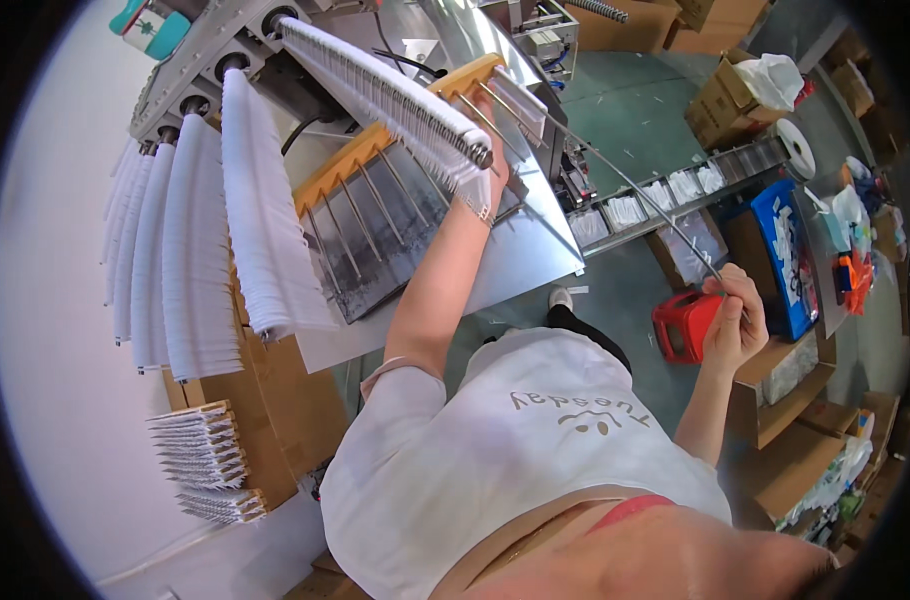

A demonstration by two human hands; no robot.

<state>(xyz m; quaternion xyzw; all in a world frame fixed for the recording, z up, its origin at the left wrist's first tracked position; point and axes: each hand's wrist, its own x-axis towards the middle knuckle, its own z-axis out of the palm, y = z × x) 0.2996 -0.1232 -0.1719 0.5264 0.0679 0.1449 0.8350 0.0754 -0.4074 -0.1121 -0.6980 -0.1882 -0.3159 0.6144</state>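
My right hand (pixel 735 318) is closed around the near end of a long thin metal rod (pixel 647 195). The rod slants up and left to a small bundle of white strips (pixel 518 103) at the right end of a wooden rack (pixel 337 172) with metal pins. My left hand (pixel 492 140) reaches up to that end of the rack. Its fingers are mostly hidden behind a spindle packed with white strips (pixel 380 85), so their grip does not show. The rack lies over a shiny metal table (pixel 545 230).
More spindles hung with white strips (pixel 260 210) fan out on the left from a metal machine frame (pixel 210 65). Below them, pin racks of white strips (pixel 200 445) rest by cardboard. On the right are a compartmented conveyor (pixel 675 195), a red container (pixel 683 325), a blue bin (pixel 783 260) and cardboard boxes (pixel 720 105).
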